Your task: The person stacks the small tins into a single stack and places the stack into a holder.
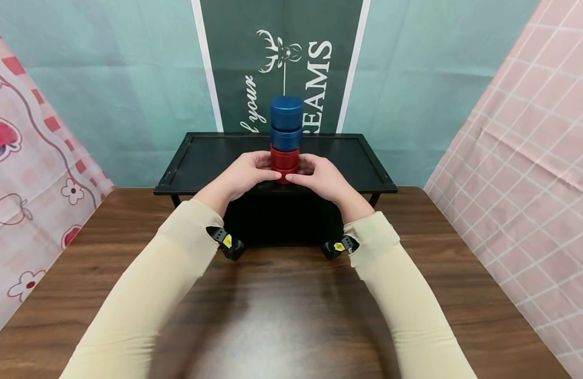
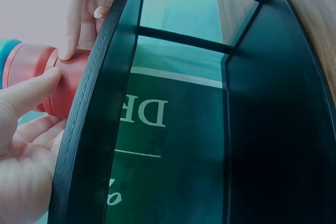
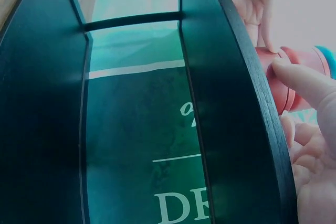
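Note:
A red cylindrical canister (image 1: 284,158) stands upright near the front edge of a black raised shelf (image 1: 215,160). Stacked on it is a blue cylindrical canister (image 1: 286,118); each shows a seam round its body. From the left, my left hand (image 1: 244,173) grips the lower red part, thumb in front and fingers curled behind. My right hand (image 1: 322,176) holds the same part from the other side, its thumb close to the left one. In the left wrist view, both thumbs press the red wall (image 2: 71,80), whose base is hidden by the shelf edge.
Under the shelf is a dark open space (image 1: 282,221). The shelf's legs stand on a brown wooden table (image 1: 272,295). Behind hangs a teal cloth (image 1: 144,89) with a dark green lettered panel (image 1: 234,58). Patterned cloths flank the table, a pink checked one (image 1: 523,173) on the right.

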A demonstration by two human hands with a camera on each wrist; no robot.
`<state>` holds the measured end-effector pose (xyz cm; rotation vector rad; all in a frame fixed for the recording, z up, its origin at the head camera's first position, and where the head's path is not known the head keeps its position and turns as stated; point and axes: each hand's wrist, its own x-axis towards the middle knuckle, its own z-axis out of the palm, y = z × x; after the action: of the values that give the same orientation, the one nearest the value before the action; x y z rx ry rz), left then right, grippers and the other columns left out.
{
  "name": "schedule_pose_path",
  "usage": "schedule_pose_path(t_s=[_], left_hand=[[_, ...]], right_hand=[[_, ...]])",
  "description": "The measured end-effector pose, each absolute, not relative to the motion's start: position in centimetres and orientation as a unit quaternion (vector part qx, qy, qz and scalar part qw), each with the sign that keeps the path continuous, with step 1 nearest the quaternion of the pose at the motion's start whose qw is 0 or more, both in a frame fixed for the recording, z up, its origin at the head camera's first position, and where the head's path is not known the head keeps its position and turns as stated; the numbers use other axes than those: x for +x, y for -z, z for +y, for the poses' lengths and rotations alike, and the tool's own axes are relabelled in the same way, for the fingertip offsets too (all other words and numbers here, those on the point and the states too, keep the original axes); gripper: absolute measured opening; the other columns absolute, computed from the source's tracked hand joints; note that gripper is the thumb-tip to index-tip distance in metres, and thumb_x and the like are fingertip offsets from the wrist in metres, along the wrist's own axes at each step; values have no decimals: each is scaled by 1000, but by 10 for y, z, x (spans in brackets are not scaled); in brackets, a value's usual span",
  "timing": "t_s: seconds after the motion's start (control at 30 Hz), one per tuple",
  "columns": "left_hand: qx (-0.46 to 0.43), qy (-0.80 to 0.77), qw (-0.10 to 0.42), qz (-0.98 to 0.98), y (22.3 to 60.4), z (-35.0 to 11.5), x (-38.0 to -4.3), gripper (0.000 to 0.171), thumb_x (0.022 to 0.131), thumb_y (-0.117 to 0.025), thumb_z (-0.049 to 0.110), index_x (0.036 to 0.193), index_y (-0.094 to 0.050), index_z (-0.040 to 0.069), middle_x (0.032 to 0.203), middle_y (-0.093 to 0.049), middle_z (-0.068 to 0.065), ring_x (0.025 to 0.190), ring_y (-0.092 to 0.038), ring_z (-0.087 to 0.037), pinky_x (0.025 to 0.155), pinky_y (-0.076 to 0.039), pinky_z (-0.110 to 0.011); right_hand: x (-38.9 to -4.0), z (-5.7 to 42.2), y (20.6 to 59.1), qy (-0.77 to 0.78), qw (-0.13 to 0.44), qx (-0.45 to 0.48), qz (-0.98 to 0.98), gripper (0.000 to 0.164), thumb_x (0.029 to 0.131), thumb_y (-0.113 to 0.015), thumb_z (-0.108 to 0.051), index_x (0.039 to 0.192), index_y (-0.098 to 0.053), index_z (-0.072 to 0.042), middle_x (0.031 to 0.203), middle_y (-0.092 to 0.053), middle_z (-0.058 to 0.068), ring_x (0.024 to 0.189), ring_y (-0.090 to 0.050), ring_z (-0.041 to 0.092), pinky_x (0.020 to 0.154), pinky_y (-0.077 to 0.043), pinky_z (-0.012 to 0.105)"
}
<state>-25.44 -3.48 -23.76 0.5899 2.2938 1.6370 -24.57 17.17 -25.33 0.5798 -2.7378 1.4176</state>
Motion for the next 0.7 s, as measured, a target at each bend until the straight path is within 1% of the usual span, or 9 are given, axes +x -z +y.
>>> schedule_pose_path(t_s=[0.33,0.53,0.7], left_hand=[[192,-548,132,803,242,-35,-252,55,89,-63,11,139,-41,4,134,-51,-12,120,-49,-23,104,-35,-39],[199,-542,117,808,238,-32,-252,54,89,-63,12,139,-42,6,133,-52,-10,119,-50,-21,104,-35,-39],[192,-518,105,827,236,-34,-247,58,90,-62,16,142,-37,7,139,-46,-9,125,-45,-21,104,-35,-38]], right_hand=[[-245,170,258,-446,-9,178,-877,57,86,-66,-33,133,-48,-6,125,-58,9,109,-56,21,96,-43,40],[-245,173,254,-444,-4,181,-878,55,87,-65,-34,133,-49,-7,125,-57,8,109,-56,21,96,-43,41],[-239,182,250,-447,-12,169,-878,59,88,-64,-35,136,-45,-7,130,-54,9,115,-53,22,97,-43,41]])
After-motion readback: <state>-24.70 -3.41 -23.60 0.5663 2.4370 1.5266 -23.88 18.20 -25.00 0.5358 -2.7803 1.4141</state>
